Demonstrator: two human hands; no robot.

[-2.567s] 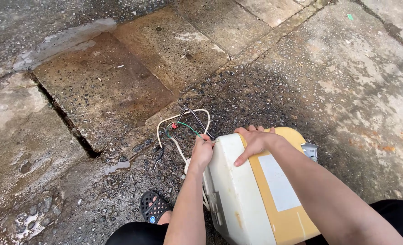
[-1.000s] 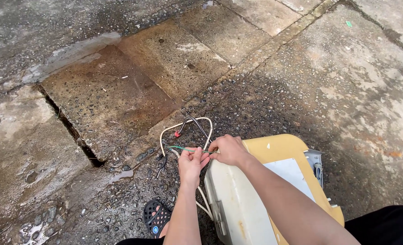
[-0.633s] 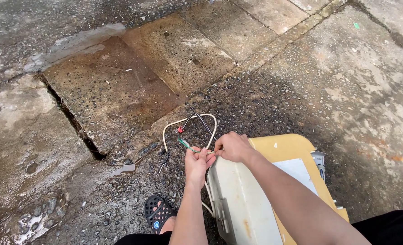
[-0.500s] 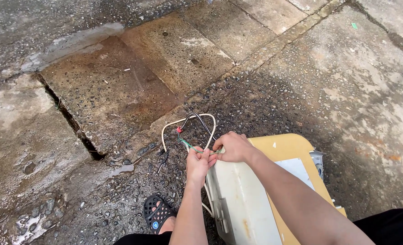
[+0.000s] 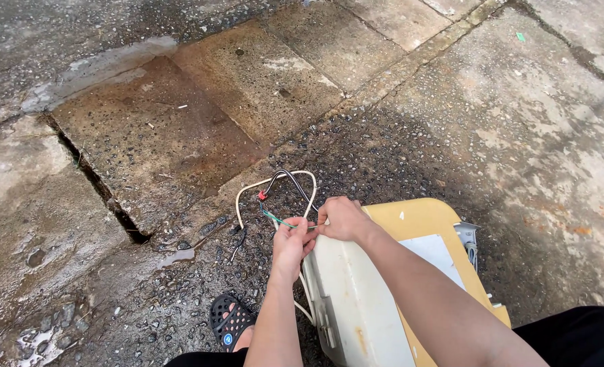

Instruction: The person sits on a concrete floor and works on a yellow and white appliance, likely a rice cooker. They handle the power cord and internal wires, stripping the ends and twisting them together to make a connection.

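A cream and yellow plastic appliance casing (image 5: pixel 366 292) stands on wet concrete in front of me. A bundle of wires (image 5: pixel 278 190), cream, grey, green and red-tipped, loops out from its top corner. My left hand (image 5: pixel 292 245) pinches the wires near the casing. My right hand (image 5: pixel 343 219) rests on the casing's top corner and grips the thin green wire (image 5: pixel 278 219) there. The two hands are almost touching.
A deep crack (image 5: pixel 105 197) runs through the wet, stained concrete slabs at the left. My foot in a black perforated sandal (image 5: pixel 228 323) is below the wires. A grey metal bracket (image 5: pixel 468 238) sticks out at the casing's right side.
My right hand has slid from flat on the casing's top to the wires at its corner, meeting my left hand. The wire loop has been pulled up and spread wider.
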